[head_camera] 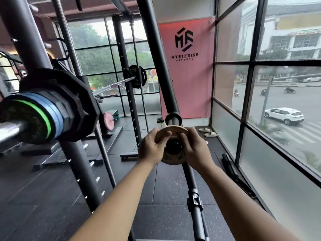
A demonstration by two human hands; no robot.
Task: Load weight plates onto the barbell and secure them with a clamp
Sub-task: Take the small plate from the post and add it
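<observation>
Pink banner point(186, 75) with black logo on the back wall, grid windows point(250, 63) at right, white car point(284, 115) on the street outside, motorbikes point(289, 90) farther off, pale slippers point(208, 132) on the black floor point(52, 197) near the banner

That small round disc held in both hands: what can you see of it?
The disc is a small tan weight plate with a dark centre and dark lettering too blurred to read. It is held in the air, tilted, face toward the camera. The left hand grips its left edge and the right hand its right, thumbs on the face. A round bar end shows just above it.
</observation>
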